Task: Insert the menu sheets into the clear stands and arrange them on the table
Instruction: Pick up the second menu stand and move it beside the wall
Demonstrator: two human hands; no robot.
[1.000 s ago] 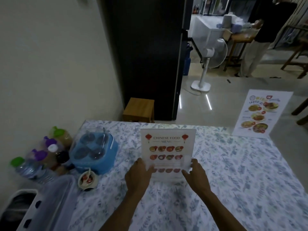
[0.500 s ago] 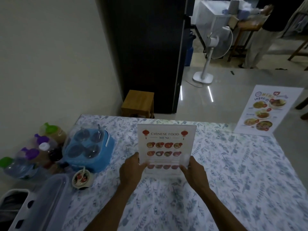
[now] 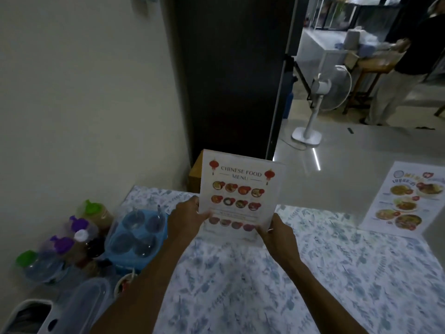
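Note:
A clear stand holding the "Chinese Food Menu" sheet (image 3: 238, 189) is upright above the far part of the floral tablecloth (image 3: 313, 273). My left hand (image 3: 186, 219) grips its lower left edge and my right hand (image 3: 279, 233) grips its lower right corner. Whether its base touches the cloth is hidden by my hands. A second menu with noodle-dish pictures (image 3: 404, 201) stands in its stand at the table's far right corner.
Along the left edge sit several sauce bottles with green and purple caps (image 3: 72, 235), a blue condiment caddy (image 3: 137, 237), a small bowl (image 3: 125, 283) and a clear plastic box (image 3: 79, 307). Beyond the table are a wooden stool (image 3: 195, 174), a fan (image 3: 320, 97) and a person (image 3: 404, 68).
Both hands have lifted the Chinese food menu stand and carried it farther away, toward the table's far edge. It now tilts slightly to the right.

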